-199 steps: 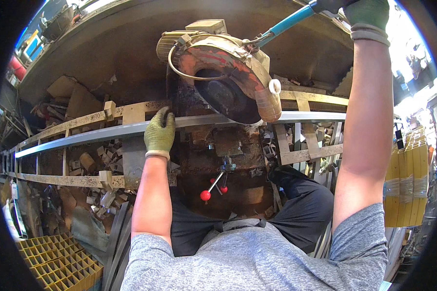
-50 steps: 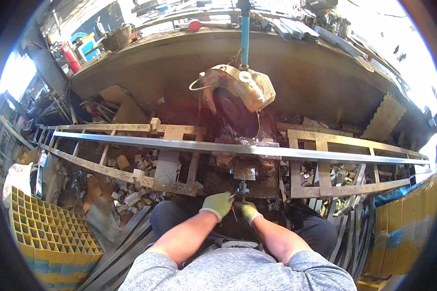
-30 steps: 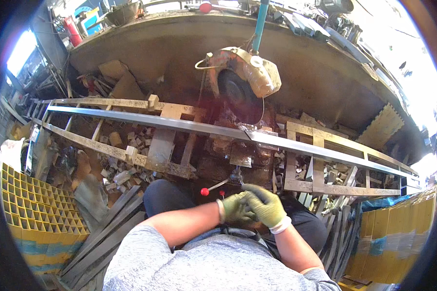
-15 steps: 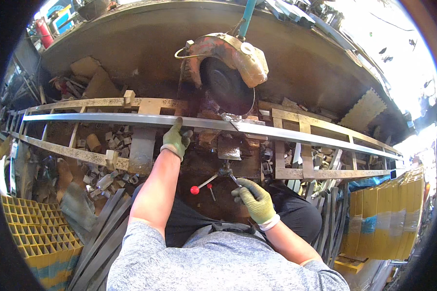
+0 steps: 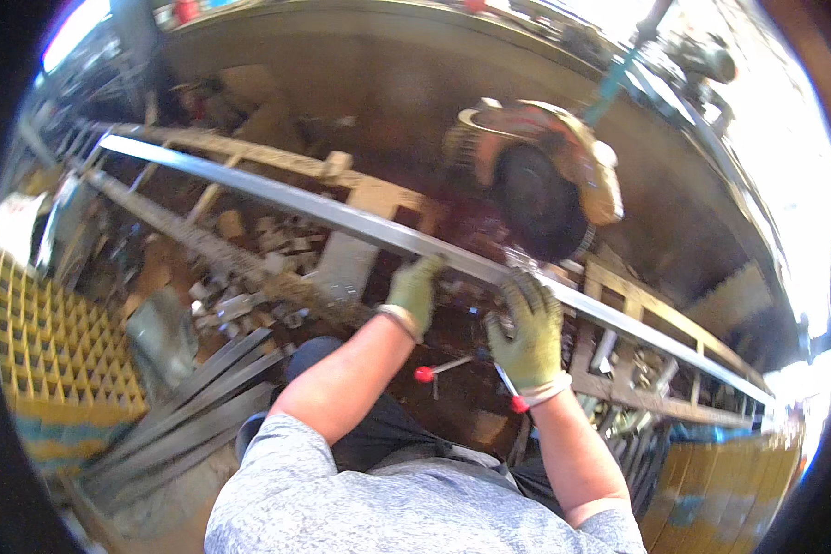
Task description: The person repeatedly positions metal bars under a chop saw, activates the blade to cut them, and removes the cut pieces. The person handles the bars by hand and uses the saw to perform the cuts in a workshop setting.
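A long silver metal bar (image 5: pixel 342 217) runs slantwise across the rails, passing below the blade of a cut-off saw (image 5: pixel 540 180). My left hand (image 5: pixel 414 295), in a yellow-green work glove, is closed at the bar's near edge, its fingertips partly hidden. Just right of it my gloved right hand (image 5: pixel 531 332) lies with fingers stretched over the bar below the blade, thumb apart. A lever with a red ball knob (image 5: pixel 424 374) stands between my forearms. Another red knob (image 5: pixel 520 403) shows against my right wrist.
Light-coloured rail frames (image 5: pixel 217 189) support the bar, with small cut-offs (image 5: pixel 291 235) scattered beneath. Dark metal strips (image 5: pixel 189 406) and a stack of yellow square tubes (image 5: pixel 60 342) lie at left. Yellow wrapped bundles (image 5: pixel 720 480) stand at lower right.
My right hand has left the lever area and moved up to the bar, its fingers opening out. My left hand stays at the bar. The whole view has swung and blurred.
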`<state>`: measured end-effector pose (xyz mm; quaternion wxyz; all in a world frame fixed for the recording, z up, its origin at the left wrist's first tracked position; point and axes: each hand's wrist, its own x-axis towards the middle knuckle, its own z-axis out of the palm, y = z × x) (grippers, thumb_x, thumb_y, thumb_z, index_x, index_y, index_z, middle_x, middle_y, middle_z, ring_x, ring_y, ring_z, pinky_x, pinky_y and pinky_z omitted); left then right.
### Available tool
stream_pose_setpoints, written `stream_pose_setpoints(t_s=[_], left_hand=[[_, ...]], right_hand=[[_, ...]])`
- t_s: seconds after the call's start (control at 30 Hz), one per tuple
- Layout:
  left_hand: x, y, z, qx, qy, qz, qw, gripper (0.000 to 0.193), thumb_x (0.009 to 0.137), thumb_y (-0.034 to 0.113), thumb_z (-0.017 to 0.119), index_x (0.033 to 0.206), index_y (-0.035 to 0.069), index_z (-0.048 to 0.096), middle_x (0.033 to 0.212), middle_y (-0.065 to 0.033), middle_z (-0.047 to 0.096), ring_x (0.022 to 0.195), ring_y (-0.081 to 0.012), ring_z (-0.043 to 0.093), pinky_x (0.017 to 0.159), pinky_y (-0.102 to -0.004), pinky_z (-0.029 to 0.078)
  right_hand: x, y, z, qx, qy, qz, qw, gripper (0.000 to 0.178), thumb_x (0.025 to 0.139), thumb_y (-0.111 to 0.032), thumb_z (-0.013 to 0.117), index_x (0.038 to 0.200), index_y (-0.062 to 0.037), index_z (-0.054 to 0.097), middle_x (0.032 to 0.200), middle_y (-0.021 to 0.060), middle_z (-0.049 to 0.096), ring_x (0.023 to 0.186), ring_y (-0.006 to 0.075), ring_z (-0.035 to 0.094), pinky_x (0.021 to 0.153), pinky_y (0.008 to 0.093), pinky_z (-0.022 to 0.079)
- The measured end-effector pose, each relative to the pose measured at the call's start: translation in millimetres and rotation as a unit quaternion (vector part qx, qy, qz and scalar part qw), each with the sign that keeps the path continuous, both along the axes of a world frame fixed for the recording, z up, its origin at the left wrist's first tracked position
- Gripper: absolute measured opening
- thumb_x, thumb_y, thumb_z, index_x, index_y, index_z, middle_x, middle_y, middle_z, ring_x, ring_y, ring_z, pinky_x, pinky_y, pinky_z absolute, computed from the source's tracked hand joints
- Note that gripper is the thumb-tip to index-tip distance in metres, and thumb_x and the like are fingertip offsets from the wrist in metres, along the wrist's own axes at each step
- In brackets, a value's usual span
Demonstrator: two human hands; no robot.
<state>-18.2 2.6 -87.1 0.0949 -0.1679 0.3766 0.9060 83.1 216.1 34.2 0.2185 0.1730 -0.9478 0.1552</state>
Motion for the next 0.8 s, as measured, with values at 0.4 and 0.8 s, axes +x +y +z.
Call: stream_pose_setpoints(t_s=[0.4, 0.8], left_hand=[[-69.3, -208.9, -17.4, 0.161, -0.072, 0.334, 0.926, 0.031, 0.113, 0.034, 0.082, 0.130, 0.011, 0.071, 0.115, -0.0123, 0.078, 0.105, -0.0345, 0.077, 0.102, -0.0565, 0.065], [29.4, -196.4, 88.3, 0.062, 0.290, 0.189, 0.936, 0.043, 0.115, 0.040, 0.082, 0.133, 0.002, 0.072, 0.127, -0.0174, 0.083, 0.126, -0.0360, 0.080, 0.128, -0.0600, 0.061]], right_hand=[[-19.7, -11.3, -67.7, 0.026, -0.151, -0.013, 0.988, 0.079, 0.084, -0.026, 0.100, 0.156, -0.0118, 0.071, 0.148, 0.0211, 0.077, 0.140, 0.0471, 0.070, 0.124, 0.0612, 0.051], [-9.5, 25.2, -11.5, -0.025, -0.015, 0.032, 0.999, 0.069, 0.088, -0.010, 0.088, 0.155, -0.0129, 0.071, 0.157, 0.0155, 0.074, 0.152, 0.0427, 0.065, 0.135, 0.0611, 0.046]])
